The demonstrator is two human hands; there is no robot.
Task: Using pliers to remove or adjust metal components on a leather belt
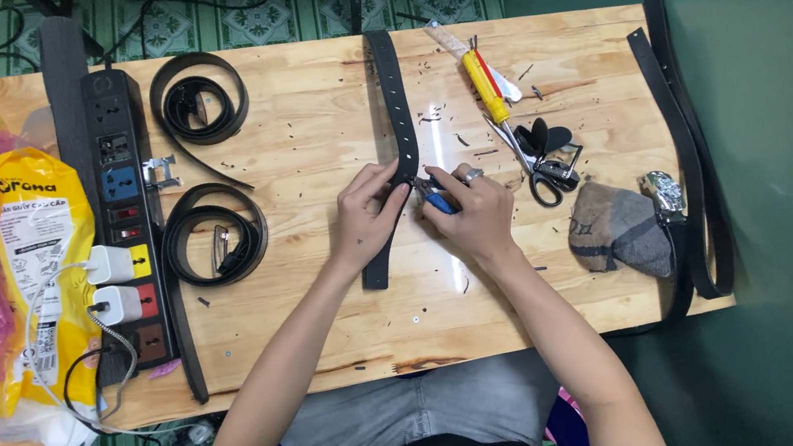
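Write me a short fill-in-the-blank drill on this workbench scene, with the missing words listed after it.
1. The left hand presses a black ____ flat on the wooden table.
2. The right hand grips a tool with ____ handles.
3. Two white chargers sit plugged into the black ____.
4. Left of the straight strap lie ____ coiled belts.

Missing words: belt; blue; power strip; two

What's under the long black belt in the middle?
Under the belt is the bare wooden table. The left hand pins it down, the right hand holds a blue-handled tool against its edge. What the hands cover cannot be seen.
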